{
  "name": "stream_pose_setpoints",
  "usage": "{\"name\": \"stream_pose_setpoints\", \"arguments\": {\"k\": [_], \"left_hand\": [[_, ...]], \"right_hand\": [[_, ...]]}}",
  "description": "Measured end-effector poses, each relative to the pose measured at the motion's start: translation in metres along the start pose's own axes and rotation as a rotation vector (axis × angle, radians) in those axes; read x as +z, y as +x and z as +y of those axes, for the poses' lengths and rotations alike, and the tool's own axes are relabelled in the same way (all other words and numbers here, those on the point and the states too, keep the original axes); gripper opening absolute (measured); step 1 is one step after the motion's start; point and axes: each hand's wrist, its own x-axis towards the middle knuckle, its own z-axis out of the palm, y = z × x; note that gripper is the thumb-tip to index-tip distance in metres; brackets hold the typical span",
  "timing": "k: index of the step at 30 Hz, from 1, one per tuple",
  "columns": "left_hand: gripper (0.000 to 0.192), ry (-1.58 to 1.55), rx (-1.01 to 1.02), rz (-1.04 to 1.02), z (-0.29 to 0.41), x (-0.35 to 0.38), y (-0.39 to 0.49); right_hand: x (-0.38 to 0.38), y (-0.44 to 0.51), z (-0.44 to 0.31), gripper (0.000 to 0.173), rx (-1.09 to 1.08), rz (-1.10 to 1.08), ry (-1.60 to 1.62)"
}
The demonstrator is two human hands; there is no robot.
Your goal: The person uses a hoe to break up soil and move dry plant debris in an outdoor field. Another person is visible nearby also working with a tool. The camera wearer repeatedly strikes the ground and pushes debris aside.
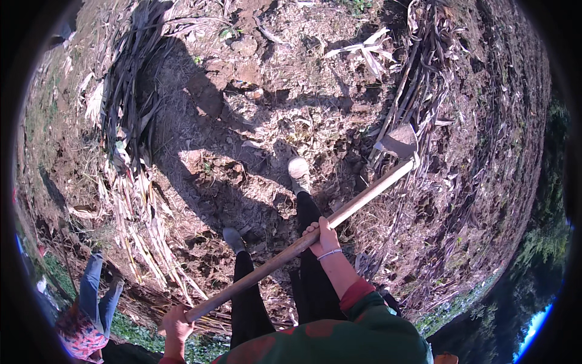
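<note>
A hoe with a long wooden handle [268, 268] crosses diagonally in front of my body. My left hand [177, 324] grips the handle near its lower-left end. Farther up the shaft, about midway, my right hand [323, 236] is closed around it, with a bracelet on the wrist. The hoe's metal blade [399, 142] is at the upper right, beside a row of dry corn stalks [416, 86]; whether it touches them I cannot tell. Below lies rough brown soil [254, 168] with dry leaf litter, where my two shoes stand.
A long heap of dry stalks [132, 91] runs down the left side. Pale dry husks [366, 51] lie on the soil ahead. Another person [93, 305] in jeans stands at the lower left. Green plants [454, 314] and dark trees border the field at the lower right.
</note>
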Motion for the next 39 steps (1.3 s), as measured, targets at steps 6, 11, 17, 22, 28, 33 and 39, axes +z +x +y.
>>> {"name": "stream_pose_setpoints", "arguments": {"k": [6, 11, 17, 22, 28, 33, 39], "left_hand": [[0.023, 0.026, -0.199, -0.397, 0.064, -0.020, -0.010], [0.023, -0.132, -0.217, -0.255, 0.057, 0.023, -0.027], [0.022, -0.370, -0.224, -0.274, 0.046, 0.107, 0.004], [0.031, -0.695, -0.179, 0.011, 0.107, 0.091, 0.071], [0.041, -0.912, -0.100, -0.028, 0.132, 0.065, 0.130], [0.044, -0.908, -0.401, -0.196, 0.086, 0.158, 0.023], [0.033, -0.893, -0.570, -0.160, 0.122, 0.181, -0.065]], "right_hand": [[-0.021, 0.105, 0.023, 0.023, -0.044, 0.099, -0.258], [-0.002, 0.116, 0.022, 0.015, -0.077, 0.095, -0.328], [0.090, 0.039, -0.011, 0.016, -0.219, -0.439, -0.142], [0.224, -0.029, -0.061, 0.019, -0.601, -0.665, -0.374], [0.291, 0.014, -0.013, 0.022, -0.678, -0.711, -0.535], [0.196, 0.084, 0.148, 0.022, -0.289, -0.429, -0.841], [0.150, 0.035, 0.192, 0.020, -0.158, -0.398, -0.834]]}}
